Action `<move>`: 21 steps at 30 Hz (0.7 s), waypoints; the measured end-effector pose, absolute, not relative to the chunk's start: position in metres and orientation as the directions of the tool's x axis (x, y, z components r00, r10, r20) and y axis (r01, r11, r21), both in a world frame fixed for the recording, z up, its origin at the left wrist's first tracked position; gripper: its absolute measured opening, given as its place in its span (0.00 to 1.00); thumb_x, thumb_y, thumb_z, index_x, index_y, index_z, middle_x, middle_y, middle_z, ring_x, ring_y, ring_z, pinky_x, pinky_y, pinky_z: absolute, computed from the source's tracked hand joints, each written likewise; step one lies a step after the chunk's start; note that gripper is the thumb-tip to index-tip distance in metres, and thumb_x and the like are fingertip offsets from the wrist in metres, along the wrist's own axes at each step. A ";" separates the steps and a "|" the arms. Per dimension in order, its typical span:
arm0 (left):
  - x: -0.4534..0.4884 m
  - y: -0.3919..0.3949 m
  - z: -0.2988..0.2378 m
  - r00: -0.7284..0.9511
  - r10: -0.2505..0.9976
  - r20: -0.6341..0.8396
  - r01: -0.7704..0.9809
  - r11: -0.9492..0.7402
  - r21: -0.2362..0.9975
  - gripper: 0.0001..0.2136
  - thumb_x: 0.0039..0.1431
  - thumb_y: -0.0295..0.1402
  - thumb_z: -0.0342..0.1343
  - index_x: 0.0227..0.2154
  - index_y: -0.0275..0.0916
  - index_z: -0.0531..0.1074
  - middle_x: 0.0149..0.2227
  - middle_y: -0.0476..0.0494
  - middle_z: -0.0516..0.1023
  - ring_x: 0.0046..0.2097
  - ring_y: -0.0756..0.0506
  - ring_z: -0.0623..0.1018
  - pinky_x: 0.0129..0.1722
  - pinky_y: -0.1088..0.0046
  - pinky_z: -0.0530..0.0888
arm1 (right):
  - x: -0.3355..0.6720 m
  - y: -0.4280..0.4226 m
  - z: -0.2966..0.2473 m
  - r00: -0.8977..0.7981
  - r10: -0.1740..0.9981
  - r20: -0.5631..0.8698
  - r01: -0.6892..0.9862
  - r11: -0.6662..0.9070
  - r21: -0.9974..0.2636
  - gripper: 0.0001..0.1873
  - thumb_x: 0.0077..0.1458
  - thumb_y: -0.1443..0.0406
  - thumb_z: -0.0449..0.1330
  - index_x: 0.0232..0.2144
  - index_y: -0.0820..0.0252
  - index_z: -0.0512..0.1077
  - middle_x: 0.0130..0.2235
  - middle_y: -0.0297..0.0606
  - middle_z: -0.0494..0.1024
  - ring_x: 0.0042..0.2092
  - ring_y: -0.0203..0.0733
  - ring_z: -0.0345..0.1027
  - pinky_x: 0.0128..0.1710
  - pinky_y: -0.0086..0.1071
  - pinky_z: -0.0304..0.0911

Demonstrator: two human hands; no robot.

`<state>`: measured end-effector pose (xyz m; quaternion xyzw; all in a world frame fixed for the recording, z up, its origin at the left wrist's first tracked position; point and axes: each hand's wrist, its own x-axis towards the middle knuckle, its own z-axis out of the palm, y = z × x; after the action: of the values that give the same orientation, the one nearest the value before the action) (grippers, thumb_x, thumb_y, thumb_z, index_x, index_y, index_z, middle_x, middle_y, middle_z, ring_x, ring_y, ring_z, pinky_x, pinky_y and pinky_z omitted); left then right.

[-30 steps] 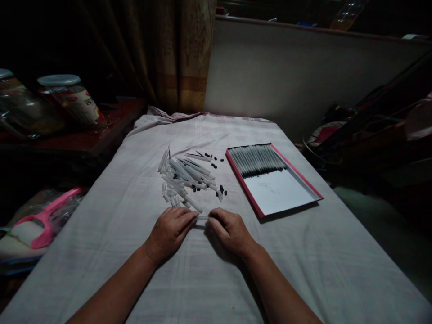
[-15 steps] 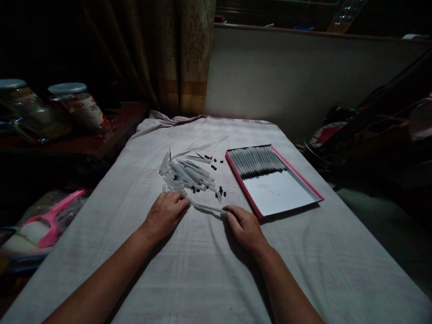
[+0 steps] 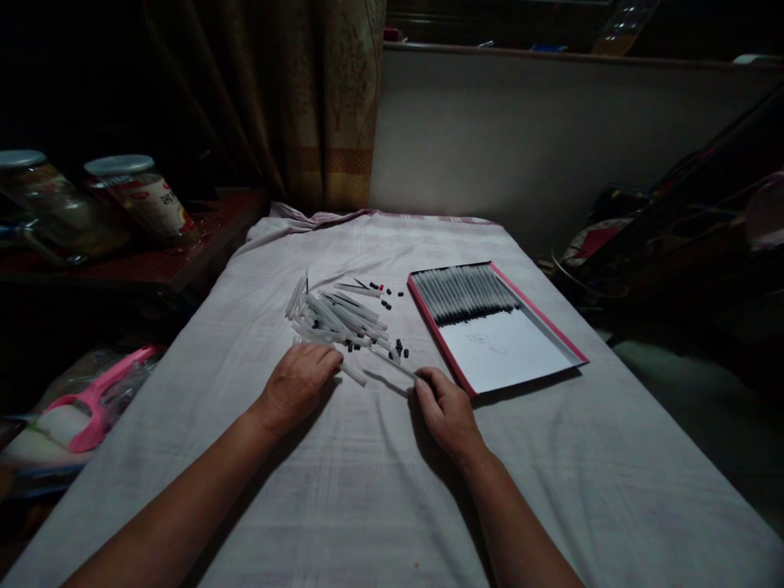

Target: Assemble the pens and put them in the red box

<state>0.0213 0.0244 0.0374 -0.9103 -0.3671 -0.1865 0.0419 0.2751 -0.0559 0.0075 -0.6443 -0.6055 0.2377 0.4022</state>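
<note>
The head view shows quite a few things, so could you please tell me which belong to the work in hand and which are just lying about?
Seem part of the work:
slim tube in the right hand
pile of tubes by the left hand
small black pieces
red-edged box

Apparently just lying about:
labelled jar
pink object
bottle

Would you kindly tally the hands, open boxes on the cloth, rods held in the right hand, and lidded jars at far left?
Hands: 2 (left hand, right hand)
Open box: 1
Held rod: 1
Lidded jars: 2
Total: 6
</note>
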 end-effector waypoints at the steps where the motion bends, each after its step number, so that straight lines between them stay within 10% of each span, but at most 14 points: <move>1: 0.021 0.021 0.038 0.599 0.688 0.409 0.688 -0.704 0.176 0.10 0.63 0.30 0.51 0.44 0.37 0.74 0.40 0.38 0.79 0.41 0.40 0.76 0.42 0.62 0.69 | 0.275 -0.056 0.007 0.163 0.972 0.168 0.545 0.053 -0.836 0.13 0.60 0.59 0.52 0.37 0.60 0.73 0.31 0.39 0.78 0.34 0.43 0.73 0.34 0.32 0.65; 8: 0.031 -0.002 0.036 -0.014 0.997 0.073 0.194 -0.069 0.979 0.14 0.53 0.43 0.61 0.38 0.40 0.75 0.33 0.45 0.78 0.33 0.47 0.76 0.30 0.74 0.71 | 0.267 -0.062 0.007 0.066 0.998 0.018 0.164 0.007 -0.986 0.14 0.60 0.56 0.54 0.38 0.60 0.72 0.25 0.31 0.70 0.23 0.34 0.61 0.23 0.27 0.56; 13: 0.033 -0.006 0.036 -0.033 0.971 -0.239 -0.125 0.233 0.964 0.23 0.39 0.48 0.70 0.34 0.38 0.73 0.28 0.49 0.76 0.24 0.52 0.71 0.20 0.81 0.64 | 0.260 -0.065 0.008 0.010 1.000 0.002 0.162 0.000 -0.987 0.13 0.59 0.57 0.55 0.37 0.61 0.73 0.24 0.30 0.67 0.23 0.32 0.57 0.21 0.26 0.53; 21: 0.034 -0.011 0.034 0.015 0.953 -0.301 -0.123 0.301 0.946 0.27 0.38 0.48 0.70 0.40 0.36 0.77 0.25 0.50 0.74 0.20 0.55 0.67 0.18 0.82 0.60 | 0.258 -0.064 0.011 -0.003 1.000 0.023 0.258 0.022 -0.966 0.13 0.59 0.59 0.55 0.37 0.62 0.74 0.24 0.32 0.70 0.25 0.35 0.62 0.23 0.26 0.56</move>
<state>0.0335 -0.0111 0.0338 -0.3850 -0.5394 -0.4487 -0.5995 0.2583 -0.0640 0.0115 -0.5552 -0.5665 0.4248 0.4363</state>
